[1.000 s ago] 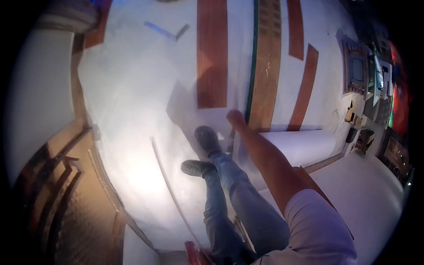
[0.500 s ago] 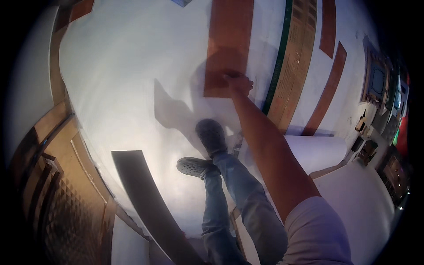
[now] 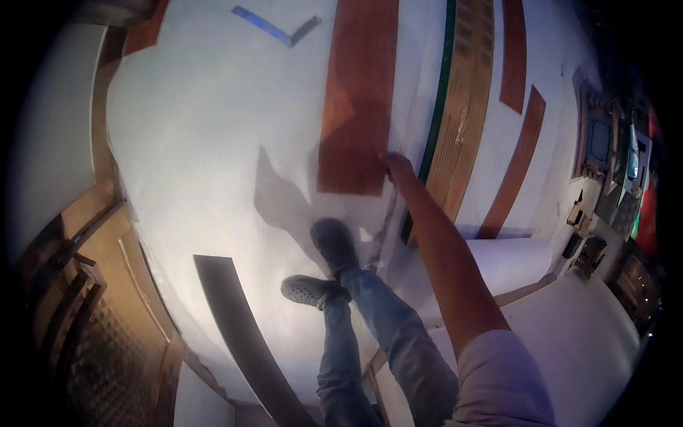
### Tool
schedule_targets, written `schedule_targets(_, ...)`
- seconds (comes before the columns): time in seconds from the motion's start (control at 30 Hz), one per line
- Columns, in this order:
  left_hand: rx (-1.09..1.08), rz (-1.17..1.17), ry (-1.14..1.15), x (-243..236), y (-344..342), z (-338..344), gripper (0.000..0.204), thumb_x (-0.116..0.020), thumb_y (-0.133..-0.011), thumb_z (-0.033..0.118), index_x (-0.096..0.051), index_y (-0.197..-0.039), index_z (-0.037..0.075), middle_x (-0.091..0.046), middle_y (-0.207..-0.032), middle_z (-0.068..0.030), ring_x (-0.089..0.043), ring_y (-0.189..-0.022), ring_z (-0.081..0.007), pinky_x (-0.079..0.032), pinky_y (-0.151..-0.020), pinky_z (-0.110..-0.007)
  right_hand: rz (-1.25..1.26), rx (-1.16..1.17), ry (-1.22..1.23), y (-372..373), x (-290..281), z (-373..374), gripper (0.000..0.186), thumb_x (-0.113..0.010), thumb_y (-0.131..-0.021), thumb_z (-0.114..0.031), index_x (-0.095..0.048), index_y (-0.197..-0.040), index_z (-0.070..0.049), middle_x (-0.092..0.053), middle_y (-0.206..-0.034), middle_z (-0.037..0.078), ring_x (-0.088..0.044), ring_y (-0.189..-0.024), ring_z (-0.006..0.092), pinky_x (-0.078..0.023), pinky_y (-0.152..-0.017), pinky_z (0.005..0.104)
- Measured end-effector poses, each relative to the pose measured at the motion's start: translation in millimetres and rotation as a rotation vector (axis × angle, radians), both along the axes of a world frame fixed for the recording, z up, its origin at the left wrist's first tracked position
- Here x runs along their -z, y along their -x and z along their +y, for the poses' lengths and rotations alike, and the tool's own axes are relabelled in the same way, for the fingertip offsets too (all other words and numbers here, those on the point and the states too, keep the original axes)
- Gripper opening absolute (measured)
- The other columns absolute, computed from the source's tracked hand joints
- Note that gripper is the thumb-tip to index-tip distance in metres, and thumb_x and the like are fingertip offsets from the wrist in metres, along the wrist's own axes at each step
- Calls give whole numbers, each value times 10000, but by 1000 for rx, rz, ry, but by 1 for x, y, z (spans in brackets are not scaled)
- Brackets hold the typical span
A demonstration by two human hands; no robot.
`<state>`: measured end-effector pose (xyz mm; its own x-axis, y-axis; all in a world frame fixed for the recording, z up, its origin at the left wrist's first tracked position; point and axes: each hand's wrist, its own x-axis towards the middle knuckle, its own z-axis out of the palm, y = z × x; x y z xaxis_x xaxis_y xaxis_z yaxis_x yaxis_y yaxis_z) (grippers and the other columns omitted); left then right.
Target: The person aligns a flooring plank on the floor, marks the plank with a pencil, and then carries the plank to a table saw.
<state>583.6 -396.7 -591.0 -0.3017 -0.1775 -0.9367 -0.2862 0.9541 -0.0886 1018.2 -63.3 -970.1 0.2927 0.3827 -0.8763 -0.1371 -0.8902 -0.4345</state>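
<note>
A wide reddish-brown plank [image 3: 356, 107] lies lengthwise on the white floor covering, its near end just beyond my feet. My right hand [image 3: 400, 171] is at the plank's right edge near that end, thumb and finger closed at the edge; the grip is small and partly dark. Rising from the lower edge on the left is a grey plank [image 3: 238, 320], tilted, with its far end free. What supports its near end is hidden, and my left hand does not show.
An L-shaped metal square [image 3: 288, 35] lies at the far left of the plank. To the right run a long cardboard carton [image 3: 462, 107] and narrow reddish-brown strips [image 3: 514, 167]. A white roll [image 3: 498, 267] is beside my right arm. A carved wooden door [image 3: 107, 341] stands at left.
My right hand has gone from over the reddish-brown plank's near end to its right edge. The view has shifted, bringing the whole metal square into sight.
</note>
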Motion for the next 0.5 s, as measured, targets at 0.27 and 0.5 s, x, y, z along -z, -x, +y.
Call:
schedule_targets(0.27,-5,-40,-109,-16,-18,34,623,-436,-1049,549,-693,-1026,-18,-671,-898,-62,-599,-808,-142,-479,-672,-309,89,-39,-132,2,-191,-70,497,-690,-926,-494,-721,-1090,-26,-704,-953,26,-595,-880,95,-467,-772,311)
schedule_targets(0.5,-98,16,-151,-73,-12,27,628,-432,-1049,552,-694,-1027,-19,-672,-897,-63,-599,-807,-142,-480,-673,-309,412,229,-39,35,-281,-102,462,-619,-992,-382,-566,-1374,-127,-621,-1270,47,-592,-1129,168,-486,-954,362)
